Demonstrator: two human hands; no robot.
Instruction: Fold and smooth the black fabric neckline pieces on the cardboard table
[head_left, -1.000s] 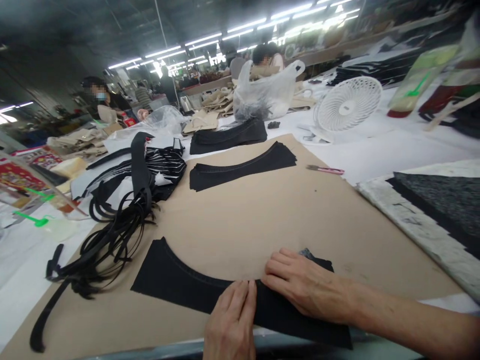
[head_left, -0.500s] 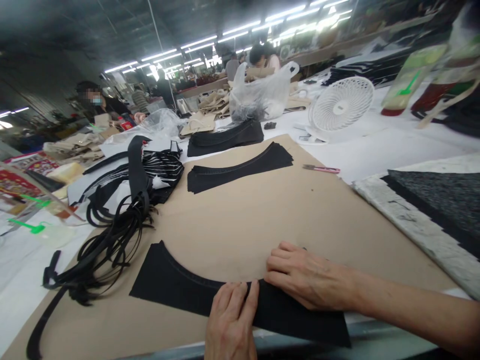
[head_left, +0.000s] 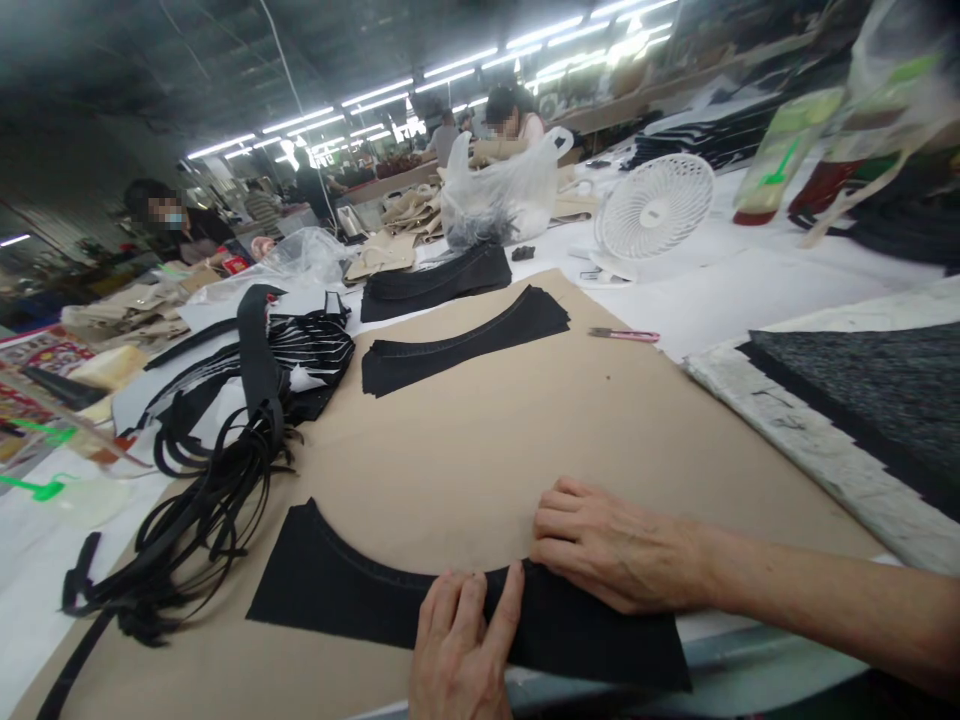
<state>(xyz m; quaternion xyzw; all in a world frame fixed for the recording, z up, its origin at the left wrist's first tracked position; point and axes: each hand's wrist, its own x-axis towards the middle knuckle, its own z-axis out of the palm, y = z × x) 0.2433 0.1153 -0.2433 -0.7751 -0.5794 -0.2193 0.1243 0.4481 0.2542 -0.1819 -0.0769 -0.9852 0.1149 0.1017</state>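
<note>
Lower centre, left hand (head_left: 465, 640) lies flat, fingers parted, right hand (head_left: 611, 550) rests curled, pinch unclear, on the curved black panel (head_left: 352, 595), whose edge likely wants even pressure.

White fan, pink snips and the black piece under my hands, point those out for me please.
White fan (head_left: 654, 212), head view: middle of its round grille.
Pink snips (head_left: 630, 336), head view: on the handle.
Black piece (head_left: 352, 592), head view: its uncovered left part.
</note>
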